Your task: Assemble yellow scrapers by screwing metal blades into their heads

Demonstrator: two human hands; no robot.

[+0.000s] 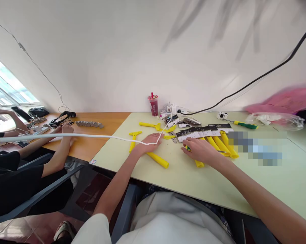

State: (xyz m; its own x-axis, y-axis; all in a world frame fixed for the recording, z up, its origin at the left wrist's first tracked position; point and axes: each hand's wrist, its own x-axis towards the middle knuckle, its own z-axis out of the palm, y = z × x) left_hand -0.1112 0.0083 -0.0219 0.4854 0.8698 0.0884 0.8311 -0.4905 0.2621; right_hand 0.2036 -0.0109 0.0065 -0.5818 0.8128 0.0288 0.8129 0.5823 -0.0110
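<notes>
My left hand (151, 142) lies palm down with fingers stretched out, over the upper end of a yellow scraper handle (159, 160). Just beyond its fingertips is a small yellow scraper head piece (169, 137). My right hand (199, 149) is curled round a screwdriver (221, 151); a bit of green handle and the metal shaft show. Under that hand the end of another yellow handle (199, 164) sticks out. Several packaged yellow scrapers (220, 145) with black-and-white cards lie beside it. A T-shaped yellow scraper (135, 134) rests left of my left hand.
A white cable (112, 137) crosses the view in front of my left hand. Behind stand a drink cup (153, 105) and a power strip (184, 112). To the right lie a green-yellow screwdriver (246, 124) and a pink bag (282, 100). A co-worker's arm (58, 156) rests at the orange table.
</notes>
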